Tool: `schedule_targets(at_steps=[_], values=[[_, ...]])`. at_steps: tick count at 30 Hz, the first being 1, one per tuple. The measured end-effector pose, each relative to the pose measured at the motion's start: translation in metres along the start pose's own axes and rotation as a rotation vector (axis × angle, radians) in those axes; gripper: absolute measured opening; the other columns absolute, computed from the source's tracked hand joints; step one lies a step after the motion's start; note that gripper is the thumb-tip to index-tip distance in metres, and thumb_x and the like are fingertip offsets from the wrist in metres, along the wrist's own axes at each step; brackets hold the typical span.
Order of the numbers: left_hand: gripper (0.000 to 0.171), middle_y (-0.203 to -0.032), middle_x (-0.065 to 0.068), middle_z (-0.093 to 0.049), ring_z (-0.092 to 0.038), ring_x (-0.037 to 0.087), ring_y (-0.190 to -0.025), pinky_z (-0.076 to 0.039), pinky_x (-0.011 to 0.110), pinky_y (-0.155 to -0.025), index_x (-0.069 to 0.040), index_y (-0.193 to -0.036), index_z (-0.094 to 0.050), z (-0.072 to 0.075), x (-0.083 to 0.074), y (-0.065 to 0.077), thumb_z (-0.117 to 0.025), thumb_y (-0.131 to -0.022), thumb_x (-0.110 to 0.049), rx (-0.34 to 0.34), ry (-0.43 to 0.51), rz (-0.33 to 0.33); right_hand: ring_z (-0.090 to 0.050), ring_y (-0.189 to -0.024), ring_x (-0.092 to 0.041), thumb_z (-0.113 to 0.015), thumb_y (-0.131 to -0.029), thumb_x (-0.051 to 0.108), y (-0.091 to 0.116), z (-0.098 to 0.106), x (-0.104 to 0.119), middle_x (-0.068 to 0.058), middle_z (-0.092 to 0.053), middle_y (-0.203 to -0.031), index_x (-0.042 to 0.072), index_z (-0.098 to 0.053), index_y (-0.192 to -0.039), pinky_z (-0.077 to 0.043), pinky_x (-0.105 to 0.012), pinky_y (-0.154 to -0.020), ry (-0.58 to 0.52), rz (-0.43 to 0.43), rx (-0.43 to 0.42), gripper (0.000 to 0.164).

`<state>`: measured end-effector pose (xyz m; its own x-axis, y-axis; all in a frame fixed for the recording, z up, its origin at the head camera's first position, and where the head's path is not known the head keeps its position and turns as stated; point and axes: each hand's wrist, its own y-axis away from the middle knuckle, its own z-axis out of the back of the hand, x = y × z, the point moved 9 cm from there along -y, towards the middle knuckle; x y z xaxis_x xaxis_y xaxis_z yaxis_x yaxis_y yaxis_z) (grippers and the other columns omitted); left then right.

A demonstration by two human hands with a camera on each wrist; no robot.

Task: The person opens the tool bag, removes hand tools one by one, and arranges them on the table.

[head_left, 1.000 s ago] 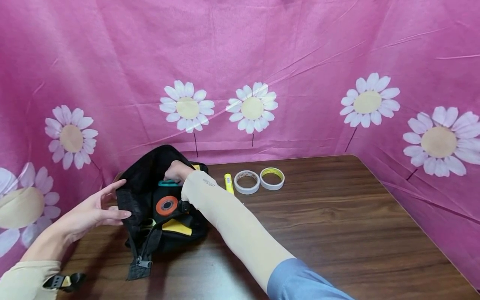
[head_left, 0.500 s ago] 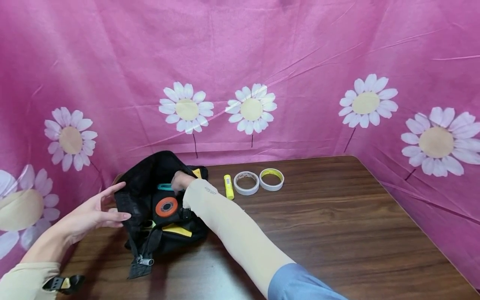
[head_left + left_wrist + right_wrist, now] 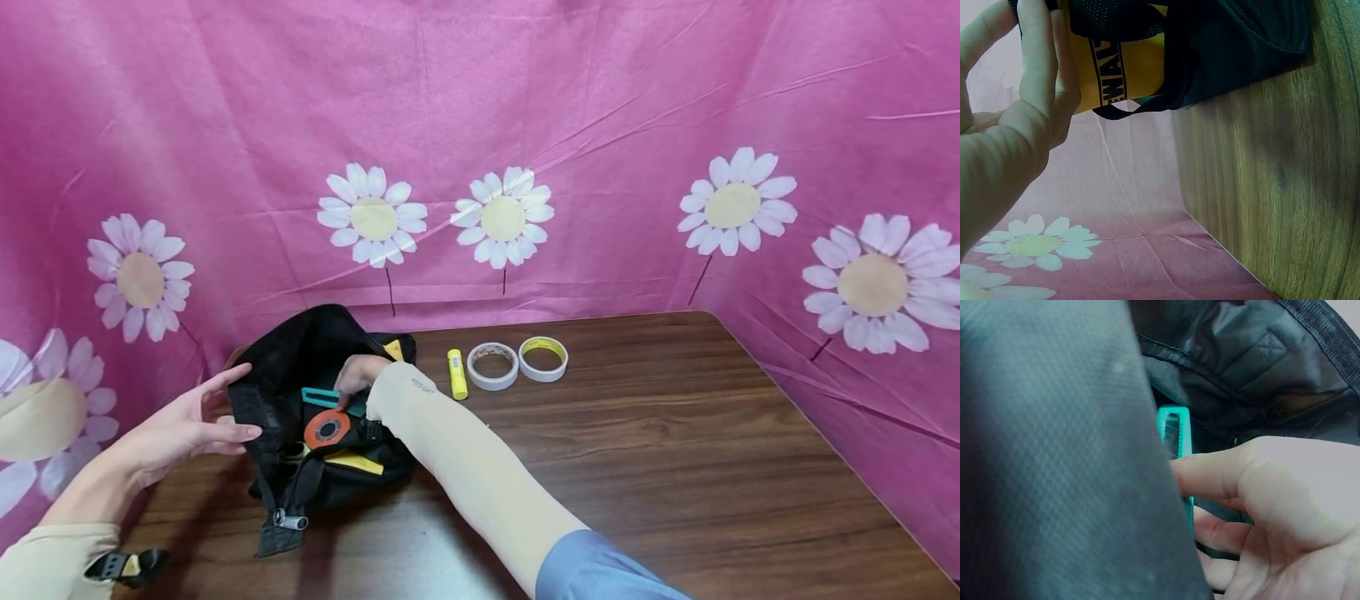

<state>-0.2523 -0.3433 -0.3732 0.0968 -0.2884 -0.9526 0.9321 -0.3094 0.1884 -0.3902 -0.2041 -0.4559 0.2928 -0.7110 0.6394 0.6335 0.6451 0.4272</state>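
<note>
A black tool bag [image 3: 300, 333] with yellow patches stands unzipped at the table's left. My left hand [image 3: 183, 425] grips its near-left rim, thumb on the inner side; the left wrist view shows this hand [image 3: 1029, 106] against the bag's yellow label [image 3: 1124, 72]. Inside the bag, my right hand [image 3: 360, 375] pinches a teal box cutter [image 3: 318, 397]. In the right wrist view the cutter's [image 3: 1179, 419] dark segmented blade shows in its slot, and a bag flap hides part of it and the fingertips. Just below the cutter lies an orange disc [image 3: 313, 432] with a grey centre.
Right of the bag are a yellow tube [image 3: 457, 375], a white tape roll [image 3: 492, 382] and a second tape roll [image 3: 543, 372] with a yellow inside. They lie on the wooden table [image 3: 660, 467]. Behind it hangs a pink flowered cloth [image 3: 600, 83].
My right hand has moved down and nearer inside the bag, with the teal cutter. The orange disc has shifted slightly left and nearer. The bag's top has sunk a little; my left hand keeps its hold.
</note>
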Motion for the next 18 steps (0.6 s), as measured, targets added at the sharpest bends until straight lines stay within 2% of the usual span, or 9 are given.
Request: schedule_targets(at_steps=[2,7,9,14,18], values=[[0.099,-0.153,0.037,-0.007,-0.068,0.016,-0.101,-0.060,0.041,-0.082,-0.005,-0.161,0.007,0.0005,-0.0007,0.0002,-0.066,-0.094,0.002,0.000,-0.001,0.001,-0.057,-0.090,-0.007,-0.080,-0.089,0.018,0.0013,0.0019,-0.0008,0.004,-0.066,-0.104,0.009,-0.074,-0.107,-0.049,-0.020,-0.078,-0.048,-0.018,-0.021,0.021],[0.099,-0.155,0.037,-0.003,-0.067,0.016,-0.101,-0.060,0.040,-0.082,-0.006,-0.161,0.007,0.0022,-0.0014,0.0011,-0.066,-0.095,0.002,0.000,-0.005,0.005,-0.059,-0.086,-0.015,-0.082,-0.087,0.020,0.0029,0.0049,-0.0016,-0.001,-0.066,-0.096,0.008,-0.072,-0.096,-0.050,-0.025,-0.073,-0.097,-0.068,-0.042,0.017],[0.099,-0.154,0.037,-0.004,-0.067,0.016,-0.101,-0.060,0.040,-0.082,-0.005,-0.161,0.007,0.0027,-0.0015,0.0018,-0.065,-0.095,0.002,0.000,-0.008,0.004,-0.061,-0.088,-0.017,-0.081,-0.088,0.020,0.0029,0.0045,-0.0001,-0.004,-0.067,-0.099,0.006,-0.071,-0.103,-0.051,-0.027,-0.074,-0.104,-0.078,-0.027,0.023],[0.098,-0.151,0.038,-0.013,-0.067,0.015,-0.103,-0.060,0.040,-0.082,-0.005,-0.161,0.007,0.0010,-0.0016,0.0021,-0.065,-0.095,0.001,0.004,-0.018,-0.004,-0.063,-0.108,-0.023,-0.077,-0.091,0.018,0.0041,-0.0011,0.0036,-0.012,-0.066,-0.122,0.002,-0.061,-0.131,-0.054,-0.031,-0.086,-0.185,-0.099,0.072,0.046],[0.098,-0.152,0.039,-0.012,-0.067,0.015,-0.103,-0.060,0.040,-0.083,-0.005,-0.161,0.007,-0.0008,-0.0023,0.0010,-0.065,-0.095,0.001,0.011,-0.016,-0.005,-0.063,-0.113,-0.025,-0.077,-0.091,0.018,0.0054,-0.0011,0.0016,-0.012,-0.064,-0.129,0.004,-0.057,-0.137,-0.054,-0.031,-0.088,-0.226,-0.133,0.110,0.052]])
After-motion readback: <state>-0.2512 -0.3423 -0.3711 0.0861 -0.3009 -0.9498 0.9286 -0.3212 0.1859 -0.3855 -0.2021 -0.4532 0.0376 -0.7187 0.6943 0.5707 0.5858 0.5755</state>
